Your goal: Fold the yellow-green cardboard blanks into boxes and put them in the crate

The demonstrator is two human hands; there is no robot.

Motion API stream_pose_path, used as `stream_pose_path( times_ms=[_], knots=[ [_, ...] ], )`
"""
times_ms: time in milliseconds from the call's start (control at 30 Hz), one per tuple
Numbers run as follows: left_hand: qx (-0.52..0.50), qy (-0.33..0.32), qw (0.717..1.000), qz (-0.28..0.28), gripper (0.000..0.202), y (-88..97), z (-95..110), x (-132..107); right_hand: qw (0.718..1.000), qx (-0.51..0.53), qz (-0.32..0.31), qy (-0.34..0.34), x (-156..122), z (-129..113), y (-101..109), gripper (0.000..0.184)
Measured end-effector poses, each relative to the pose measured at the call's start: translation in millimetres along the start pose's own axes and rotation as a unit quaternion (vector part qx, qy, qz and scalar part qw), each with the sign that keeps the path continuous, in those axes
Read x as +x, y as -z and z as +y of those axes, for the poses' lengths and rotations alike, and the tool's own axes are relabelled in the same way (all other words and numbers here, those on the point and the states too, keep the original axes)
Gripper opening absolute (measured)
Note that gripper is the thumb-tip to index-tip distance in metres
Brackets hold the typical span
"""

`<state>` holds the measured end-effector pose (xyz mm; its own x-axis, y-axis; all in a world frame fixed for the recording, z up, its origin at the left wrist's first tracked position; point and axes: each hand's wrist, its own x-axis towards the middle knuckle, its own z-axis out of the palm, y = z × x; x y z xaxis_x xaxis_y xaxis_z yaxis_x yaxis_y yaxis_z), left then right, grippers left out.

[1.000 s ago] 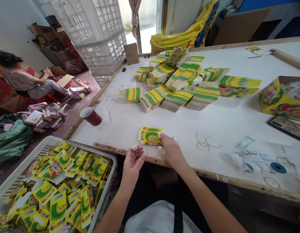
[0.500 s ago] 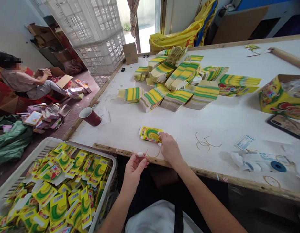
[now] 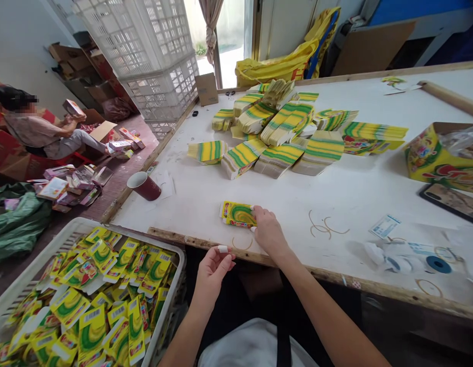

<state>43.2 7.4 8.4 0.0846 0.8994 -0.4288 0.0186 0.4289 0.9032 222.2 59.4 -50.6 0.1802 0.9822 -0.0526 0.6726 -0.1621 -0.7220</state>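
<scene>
A small yellow and green printed carton (image 3: 238, 214) lies on the white table near its front edge. My right hand (image 3: 270, 232) grips the right end of this carton, thumb and fingers closed on it, with white tape on the fingertips. Just off the table edge, my left hand (image 3: 213, 267) is held with curled fingers and the thumb close to them. White tape wraps one of its fingers, and no object shows in it. Below and to the left, a white plastic basket (image 3: 178, 278) is heaped with folded cartons (image 3: 93, 326) of the same print.
Stacks of flat cartons (image 3: 244, 155) lie across the table's far side. A dark red mug (image 3: 144, 186) stands left. Rubber bands (image 3: 328, 224), a tape roll (image 3: 438, 264), a phone (image 3: 450, 201) and an open display box (image 3: 443, 158) are right. Another person (image 3: 37, 122) sits far left.
My hands and the carton stay nearly in place; the view shifts slightly. The person at far left now holds up a box.
</scene>
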Motion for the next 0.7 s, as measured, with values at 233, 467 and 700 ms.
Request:
stream_pose_path(
  times_ms=[233, 467, 700],
  knots=[
    [-0.146, -0.061, 0.986, 0.056, 0.051, -14.4, -1.0, 6.1, 0.914, 0.386, -0.125, 0.019, -45.2, -36.0, 13.7, 0.05],
    [-0.343, -0.147, 0.924, 0.086, 0.054, -29.2, 36.5, 12.1, 0.77, 0.586, -0.252, -0.008, -78.6, -81.8, 11.8, 0.045],
    [-0.192, -0.154, 0.959, 0.137, 0.058, -22.8, 18.5, 6.8, 0.871, 0.477, -0.115, 0.02, -62.9, -59.1, 16.7, 0.016]
  ],
)
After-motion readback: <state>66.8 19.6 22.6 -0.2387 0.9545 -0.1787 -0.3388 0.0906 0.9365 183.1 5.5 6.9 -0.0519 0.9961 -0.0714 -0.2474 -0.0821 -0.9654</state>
